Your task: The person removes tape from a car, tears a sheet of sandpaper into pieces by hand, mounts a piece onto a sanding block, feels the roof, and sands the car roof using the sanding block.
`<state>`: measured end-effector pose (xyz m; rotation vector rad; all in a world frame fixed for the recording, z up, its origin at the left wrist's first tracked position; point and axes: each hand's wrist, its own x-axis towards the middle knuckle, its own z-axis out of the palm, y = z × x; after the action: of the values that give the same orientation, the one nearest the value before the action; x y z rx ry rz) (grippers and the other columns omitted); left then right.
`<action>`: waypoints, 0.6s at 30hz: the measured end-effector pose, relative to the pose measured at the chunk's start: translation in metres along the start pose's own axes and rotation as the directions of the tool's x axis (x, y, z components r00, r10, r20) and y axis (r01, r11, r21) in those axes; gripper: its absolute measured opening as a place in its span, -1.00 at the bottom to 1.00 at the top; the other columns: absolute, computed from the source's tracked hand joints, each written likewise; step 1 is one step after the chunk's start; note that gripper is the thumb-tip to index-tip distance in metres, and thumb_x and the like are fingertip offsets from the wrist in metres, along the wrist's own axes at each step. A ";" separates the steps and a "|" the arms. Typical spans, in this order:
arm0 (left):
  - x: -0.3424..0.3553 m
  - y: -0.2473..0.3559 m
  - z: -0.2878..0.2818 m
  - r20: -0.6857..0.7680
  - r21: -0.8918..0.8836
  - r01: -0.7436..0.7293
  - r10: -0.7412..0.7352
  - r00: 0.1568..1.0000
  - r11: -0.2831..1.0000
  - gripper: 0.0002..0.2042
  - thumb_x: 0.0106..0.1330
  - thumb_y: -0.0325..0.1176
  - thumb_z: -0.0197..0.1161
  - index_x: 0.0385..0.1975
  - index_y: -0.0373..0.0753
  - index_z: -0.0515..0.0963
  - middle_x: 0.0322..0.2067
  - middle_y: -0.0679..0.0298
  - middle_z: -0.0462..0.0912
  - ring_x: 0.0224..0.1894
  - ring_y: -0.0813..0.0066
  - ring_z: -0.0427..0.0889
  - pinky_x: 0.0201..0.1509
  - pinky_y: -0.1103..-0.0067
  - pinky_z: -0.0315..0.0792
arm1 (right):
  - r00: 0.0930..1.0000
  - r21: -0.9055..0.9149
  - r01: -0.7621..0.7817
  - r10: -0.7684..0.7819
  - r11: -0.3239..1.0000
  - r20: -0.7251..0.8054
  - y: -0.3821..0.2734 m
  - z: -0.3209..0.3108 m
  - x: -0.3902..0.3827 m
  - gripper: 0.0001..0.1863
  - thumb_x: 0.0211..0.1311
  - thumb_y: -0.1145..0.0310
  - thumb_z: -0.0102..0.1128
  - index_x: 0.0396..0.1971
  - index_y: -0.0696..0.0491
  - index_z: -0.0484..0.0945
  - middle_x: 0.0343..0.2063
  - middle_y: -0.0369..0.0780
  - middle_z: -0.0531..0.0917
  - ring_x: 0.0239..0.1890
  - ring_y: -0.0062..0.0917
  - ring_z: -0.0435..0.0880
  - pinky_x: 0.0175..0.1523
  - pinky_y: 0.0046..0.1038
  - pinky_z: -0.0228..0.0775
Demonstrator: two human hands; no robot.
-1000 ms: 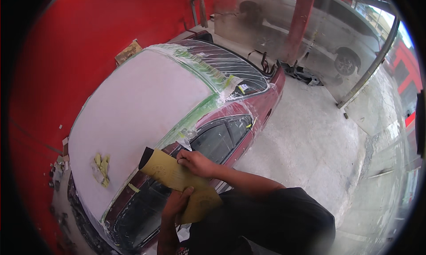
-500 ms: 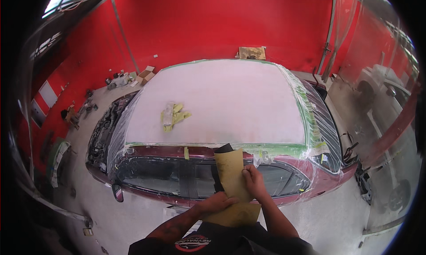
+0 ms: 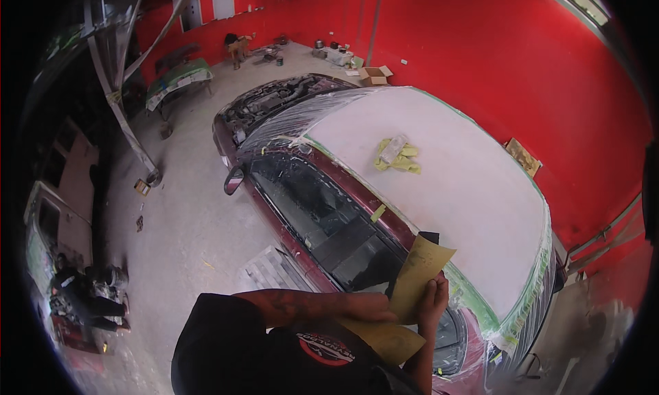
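Note:
In front of my body I hold a tan sheet of sandpaper (image 3: 420,273) with a dark side showing at its top and left edges. My right hand (image 3: 434,299) is closed on its right edge, thumb against the tan side. Across its lower part lies my left hand (image 3: 374,307), fingers closed on the paper where it bends; some fingertips are hidden. A lower tan part (image 3: 384,341) spreads below that hand, against my dark shirt. Beyond the paper stands a maroon car (image 3: 322,247) with a pale, matte roof (image 3: 439,168) edged in green masking.
On the roof lie a yellow cloth (image 3: 410,163) and a pale block (image 3: 392,148). Plastic film covers the windshield area; the engine bay (image 3: 274,103) is exposed. A pallet (image 3: 272,270) lies beside the car. A post (image 3: 123,120) and a crouching person (image 3: 86,302) are at left.
My view has swung left, so the car now runs diagonally and the left side of the shop shows. Both hands keep their hold on the sandpaper, which appears farther right.

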<state>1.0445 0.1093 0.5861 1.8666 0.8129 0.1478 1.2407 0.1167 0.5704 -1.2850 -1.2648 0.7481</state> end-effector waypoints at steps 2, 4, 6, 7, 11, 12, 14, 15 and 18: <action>-0.008 0.001 0.000 0.004 -0.021 0.006 -0.005 1.000 1.000 -0.43 0.34 0.03 0.02 -0.38 -0.53 0.58 -0.45 -0.16 0.62 -0.33 -0.05 0.63 -0.19 0.27 0.47 | 0.996 -0.034 0.086 -0.085 0.996 0.016 -0.004 0.003 0.002 -0.86 0.39 0.44 -0.11 -0.31 0.15 0.44 -0.39 -0.29 0.53 -0.35 -0.70 0.43 -0.17 -0.57 0.33; -0.016 0.002 0.002 -0.017 -0.083 -0.096 0.095 0.995 0.992 -0.45 0.34 0.01 0.02 -0.40 -0.52 0.59 -0.46 -0.16 0.62 -0.36 -0.03 0.63 -0.21 0.26 0.48 | 0.993 -0.032 0.101 -0.098 0.994 0.070 -0.008 0.008 0.007 -0.85 0.40 0.43 -0.11 -0.30 0.15 0.45 -0.40 -0.30 0.52 -0.35 -0.69 0.42 -0.18 -0.56 0.33; -0.022 0.001 0.004 -0.070 -0.051 -0.103 0.099 0.993 0.993 -0.44 0.36 0.02 0.01 -0.45 -0.52 0.58 -0.50 -0.14 0.60 -0.42 0.00 0.62 -0.25 0.27 0.47 | 0.993 0.013 0.101 -0.101 0.995 0.054 -0.013 0.013 0.011 -0.83 0.41 0.42 -0.13 -0.31 0.16 0.44 -0.41 -0.29 0.51 -0.36 -0.65 0.42 -0.17 -0.52 0.34; -0.023 0.000 0.006 -0.125 -0.028 -0.130 0.126 0.984 0.991 -0.42 0.38 0.03 0.00 -0.49 -0.51 0.58 -0.54 -0.11 0.59 -0.48 0.02 0.60 -0.28 0.27 0.45 | 0.988 0.006 0.115 -0.115 0.993 0.103 -0.015 0.016 0.012 -0.83 0.41 0.42 -0.13 -0.31 0.16 0.44 -0.41 -0.29 0.51 -0.36 -0.65 0.42 -0.17 -0.52 0.34; -0.034 -0.010 0.011 -0.214 -0.043 -0.060 0.050 0.976 0.997 -0.42 0.37 0.04 0.00 -0.52 -0.50 0.57 -0.55 -0.13 0.57 -0.48 0.00 0.59 -0.30 0.25 0.44 | 0.983 -0.073 0.124 -0.112 0.990 0.148 -0.026 0.027 0.012 -0.83 0.38 0.42 -0.13 -0.30 0.18 0.43 -0.37 -0.24 0.51 -0.32 -0.60 0.44 -0.12 -0.48 0.34; -0.038 -0.013 0.012 -0.231 -0.080 -0.044 0.024 0.973 0.996 -0.42 0.37 0.04 0.01 -0.51 -0.49 0.57 -0.55 -0.13 0.57 -0.48 0.00 0.59 -0.30 0.25 0.44 | 0.977 -0.053 0.149 -0.139 0.987 0.162 -0.028 0.032 0.013 -0.83 0.36 0.41 -0.12 -0.30 0.19 0.43 -0.36 -0.22 0.52 -0.29 -0.57 0.45 -0.09 -0.47 0.34; -0.046 -0.018 0.013 -0.266 -0.127 -0.019 -0.016 0.964 0.992 -0.42 0.37 0.05 0.02 -0.50 -0.49 0.58 -0.56 -0.13 0.57 -0.47 0.00 0.60 -0.30 0.24 0.43 | 0.971 -0.105 0.156 -0.132 0.982 0.201 -0.031 0.041 0.016 -0.81 0.37 0.38 -0.13 -0.30 0.19 0.43 -0.36 -0.21 0.51 -0.29 -0.56 0.45 -0.10 -0.46 0.34; -0.051 -0.020 0.014 -0.313 -0.104 -0.056 0.021 0.950 0.993 -0.43 0.37 0.05 0.02 -0.49 -0.48 0.58 -0.56 -0.13 0.57 -0.46 -0.01 0.60 -0.30 0.24 0.44 | 0.966 -0.137 0.197 -0.168 0.971 0.199 -0.031 0.047 0.017 -0.78 0.38 0.35 -0.13 -0.30 0.20 0.42 -0.37 -0.20 0.50 -0.30 -0.54 0.44 -0.11 -0.45 0.34; -0.063 -0.025 0.013 -0.366 -0.097 -0.075 0.035 0.930 0.992 -0.46 0.38 0.02 0.01 -0.45 -0.46 0.60 -0.52 -0.12 0.59 -0.42 0.01 0.62 -0.24 0.26 0.46 | 0.953 -0.075 0.192 -0.168 0.979 0.251 -0.033 0.064 0.018 -0.77 0.38 0.33 -0.13 -0.29 0.21 0.41 -0.36 -0.19 0.49 -0.28 -0.51 0.44 -0.10 -0.43 0.34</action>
<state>0.9904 0.0676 0.5754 1.7824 0.9821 0.5772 1.1764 0.1442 0.5953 -1.1610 -1.6125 0.7360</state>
